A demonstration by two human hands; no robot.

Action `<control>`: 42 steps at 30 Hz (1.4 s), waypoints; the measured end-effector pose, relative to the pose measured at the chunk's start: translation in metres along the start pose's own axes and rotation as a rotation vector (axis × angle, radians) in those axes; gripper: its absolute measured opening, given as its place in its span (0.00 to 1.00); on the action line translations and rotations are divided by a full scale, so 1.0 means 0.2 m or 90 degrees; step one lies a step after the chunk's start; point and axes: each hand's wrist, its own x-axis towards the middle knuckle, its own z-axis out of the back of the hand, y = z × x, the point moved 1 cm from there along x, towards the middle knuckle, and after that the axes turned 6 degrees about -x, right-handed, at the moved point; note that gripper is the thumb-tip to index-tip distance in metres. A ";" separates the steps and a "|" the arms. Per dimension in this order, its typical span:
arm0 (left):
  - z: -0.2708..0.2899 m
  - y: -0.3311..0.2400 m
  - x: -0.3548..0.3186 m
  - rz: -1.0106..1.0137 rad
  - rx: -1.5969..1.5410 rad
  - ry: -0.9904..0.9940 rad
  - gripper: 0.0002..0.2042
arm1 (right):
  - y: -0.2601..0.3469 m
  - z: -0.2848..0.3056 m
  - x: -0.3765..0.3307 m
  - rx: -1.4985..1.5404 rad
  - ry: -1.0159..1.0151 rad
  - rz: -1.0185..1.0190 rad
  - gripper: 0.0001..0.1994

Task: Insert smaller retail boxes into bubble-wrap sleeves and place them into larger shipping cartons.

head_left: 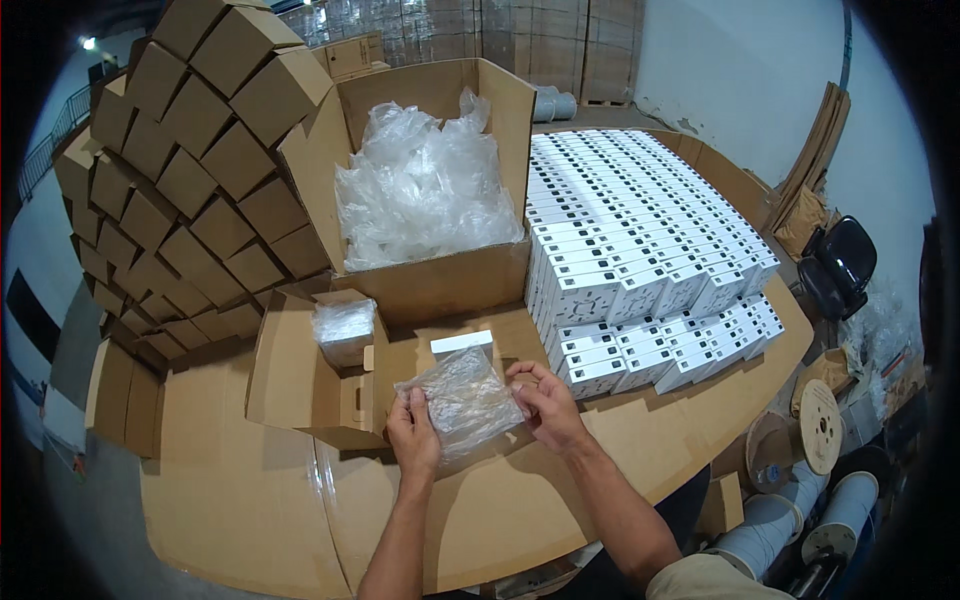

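Note:
A crinkled clear plastic bag [462, 400] is held up in front of me over the cardboard-covered table. My left hand [413, 432] grips its left edge, thumb on top. At the right edge, my right hand [547, 408] has its thumb and fingers pinched on the plastic. Just behind the bag, a white box [462, 343] shows its upper end, the lower part hidden by the plastic. To the left stands an open carton [285, 375] with plastic-wrapped packs [345, 328] inside, at its far end.
A large open carton [430, 285] heaped with clear plastic bags [425, 185] stands behind. Rows of white boxes [640, 230] fill the right of the table [230, 480]. Brown cartons [190, 180] are stacked high at left. Cable spools [820, 427] and a black chair [838, 265] are at right.

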 end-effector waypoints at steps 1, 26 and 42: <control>0.01 0.02 0.00 -0.001 0.000 -0.001 0.15 | 0.00 0.00 0.00 0.102 -0.003 -0.001 0.14; 0.04 -0.03 -0.03 -0.031 -0.090 0.120 0.15 | 0.01 -0.04 -0.04 -0.356 -0.145 0.271 0.06; -0.05 -0.13 -0.09 0.008 0.021 0.129 0.09 | -0.12 -0.03 0.02 -0.139 -0.072 0.092 0.11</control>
